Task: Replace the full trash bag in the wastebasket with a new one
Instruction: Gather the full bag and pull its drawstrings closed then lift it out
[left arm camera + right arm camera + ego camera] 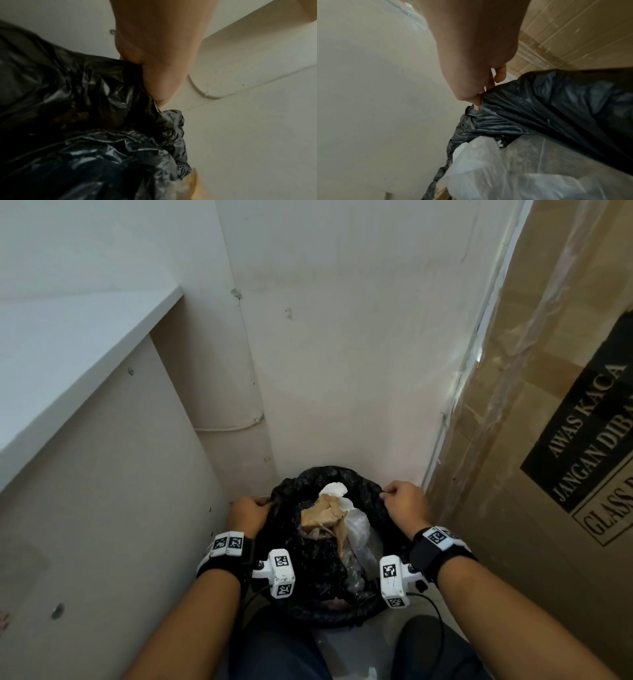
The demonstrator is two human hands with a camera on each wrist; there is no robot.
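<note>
A black trash bag (315, 570) lines a round wastebasket on the floor in a corner; the basket itself is hidden under the bag's rolled rim. Inside lie crumpled brown paper (323, 517), white tissue and clear plastic (358, 529). My left hand (248, 510) grips the bag's rim on its left side; the left wrist view shows its fingers bunched on black plastic (102, 86). My right hand (406, 501) pinches the rim on the right side, seen close in the right wrist view, where thumb and fingers (478, 102) hold the black film (539, 108).
A white cabinet side (113, 491) under a counter (68, 354) stands close on the left. A tall cardboard box (548, 474) wrapped in plastic film leans on the right. White walls close the corner behind the basket. My knees (274, 652) are just before it.
</note>
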